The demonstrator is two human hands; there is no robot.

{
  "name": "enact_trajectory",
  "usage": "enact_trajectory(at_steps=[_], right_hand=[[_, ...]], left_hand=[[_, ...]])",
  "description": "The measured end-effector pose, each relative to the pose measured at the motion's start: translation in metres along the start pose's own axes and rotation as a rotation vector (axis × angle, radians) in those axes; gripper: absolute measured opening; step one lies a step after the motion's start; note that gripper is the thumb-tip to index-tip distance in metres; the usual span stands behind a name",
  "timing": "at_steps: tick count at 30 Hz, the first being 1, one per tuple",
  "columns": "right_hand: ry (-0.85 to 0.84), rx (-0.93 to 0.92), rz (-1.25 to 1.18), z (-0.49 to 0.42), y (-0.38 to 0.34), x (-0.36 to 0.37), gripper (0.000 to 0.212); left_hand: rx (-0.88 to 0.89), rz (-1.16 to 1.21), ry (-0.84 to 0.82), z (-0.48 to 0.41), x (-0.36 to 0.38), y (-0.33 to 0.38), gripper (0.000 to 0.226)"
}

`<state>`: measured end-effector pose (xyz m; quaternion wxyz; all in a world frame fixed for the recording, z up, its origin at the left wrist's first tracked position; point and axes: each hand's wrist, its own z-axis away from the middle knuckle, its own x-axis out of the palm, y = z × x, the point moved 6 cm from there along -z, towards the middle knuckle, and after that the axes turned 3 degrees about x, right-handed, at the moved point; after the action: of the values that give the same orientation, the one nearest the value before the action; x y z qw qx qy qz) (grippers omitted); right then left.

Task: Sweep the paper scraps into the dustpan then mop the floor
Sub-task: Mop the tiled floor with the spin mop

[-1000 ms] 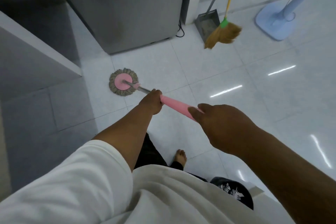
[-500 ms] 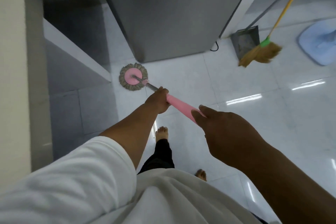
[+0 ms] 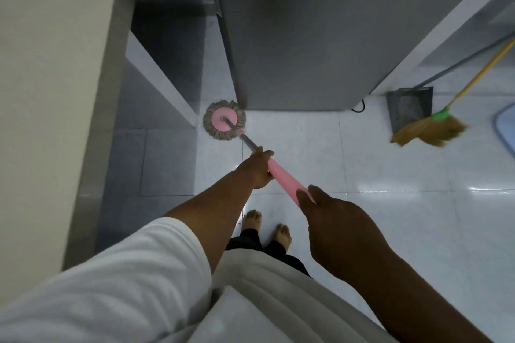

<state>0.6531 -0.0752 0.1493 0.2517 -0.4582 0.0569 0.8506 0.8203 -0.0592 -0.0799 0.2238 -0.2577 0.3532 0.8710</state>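
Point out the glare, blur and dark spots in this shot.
Head view: glare streaks on the glossy floor at right; the broom bristles are blurred; the alcove left of the fridge is shadowed; the mop head looks fairly sharp.

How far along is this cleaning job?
Sweeping looks done: the broom and dustpan stand aside by the wall, and no paper scraps show on the floor. Mopping is in hand: left hand and right hand grip the mop handle, with the mop head at the corner of the grey cabinet. How much floor is left is unclear.
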Motion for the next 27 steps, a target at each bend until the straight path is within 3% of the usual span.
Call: enact_trajectory(at_steps=[6, 12, 27], right_hand=[[0.03, -0.014, 0.06, -0.035, -0.008, -0.025, 0.058], [0.031, -0.076, 0.087, -0.086, -0.015, -0.056, 0.059], [0.064, -0.131, 0.148, -0.277, -0.103, -0.194, 0.052]], left_hand=[[-0.01, -0.017, 0.051, -0.02, -0.032, -0.013, 0.047], [-0.012, 0.054, 0.11, -0.047, -0.077, -0.034, 0.04], [-0.002, 0.067, 0.155, -0.124, -0.274, -0.15, 0.049]])
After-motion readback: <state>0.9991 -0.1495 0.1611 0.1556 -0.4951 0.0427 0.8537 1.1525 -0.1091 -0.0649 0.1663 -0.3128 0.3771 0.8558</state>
